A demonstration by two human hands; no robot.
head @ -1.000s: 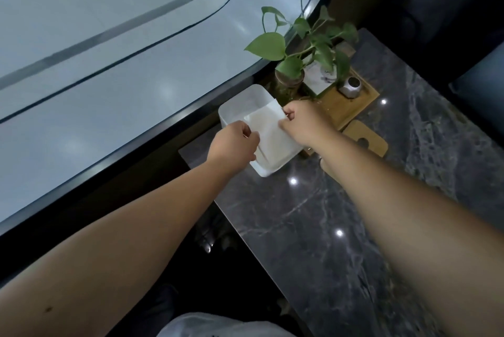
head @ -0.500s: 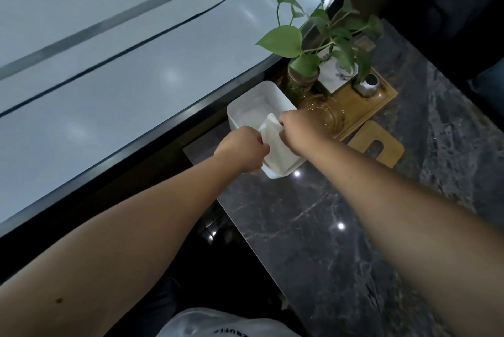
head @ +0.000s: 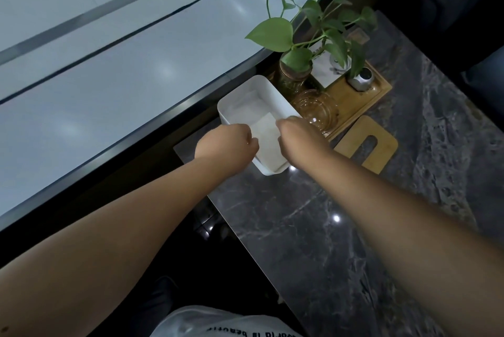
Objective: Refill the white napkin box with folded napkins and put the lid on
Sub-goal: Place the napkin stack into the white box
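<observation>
The white napkin box [head: 237, 98] stands open at the far left corner of the dark marble table. A folded white napkin [head: 266, 135] lies low inside it, at the near end. My left hand [head: 228, 143] pinches the napkin's left edge and my right hand [head: 297, 137] pinches its right edge, both over the box's near half. The wooden lid [head: 366, 145] with a slot lies flat on the table to the right of the box.
A wooden tray [head: 365, 99] behind the box carries a potted green plant [head: 296, 62], a clear glass dish [head: 313, 107] and a small metal object [head: 361, 81]. A curved glass railing [head: 152, 107] runs along the table's left edge. Dark marble [head: 321, 241] stretches toward me.
The napkin, held above the box a second ago, has gone down inside it. Both hands have lowered with it and drawn closer together.
</observation>
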